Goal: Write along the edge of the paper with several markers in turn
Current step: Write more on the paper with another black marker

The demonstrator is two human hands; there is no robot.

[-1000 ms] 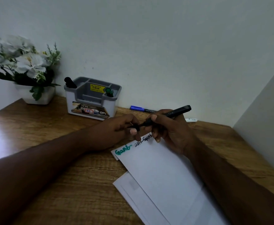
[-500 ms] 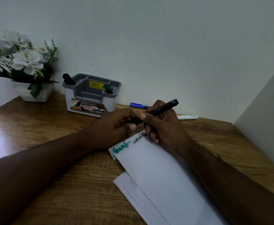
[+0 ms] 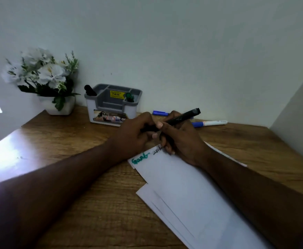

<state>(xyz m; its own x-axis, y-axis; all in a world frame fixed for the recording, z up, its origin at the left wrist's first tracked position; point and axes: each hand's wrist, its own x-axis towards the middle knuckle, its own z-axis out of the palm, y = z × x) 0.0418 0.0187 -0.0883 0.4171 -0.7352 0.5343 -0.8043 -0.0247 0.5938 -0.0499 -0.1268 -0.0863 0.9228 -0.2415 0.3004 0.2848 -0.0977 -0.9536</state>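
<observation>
A white sheet of paper lies on the wooden desk, with green writing and then black writing along its far edge. My right hand grips a black marker, its rear end pointing up and right. My left hand is closed around the marker's front end, which looks like the cap; the tip is hidden. Both hands sit at the paper's far edge and cover part of the black writing.
A grey and white organiser by the wall holds a black marker and a green marker. A blue marker and a white and blue marker lie behind my hands. A flower pot stands at the far left.
The marker has tilted and its rear end has dropped a little. My hands have drawn closer together over the marker's front end and hide more of the black writing.
</observation>
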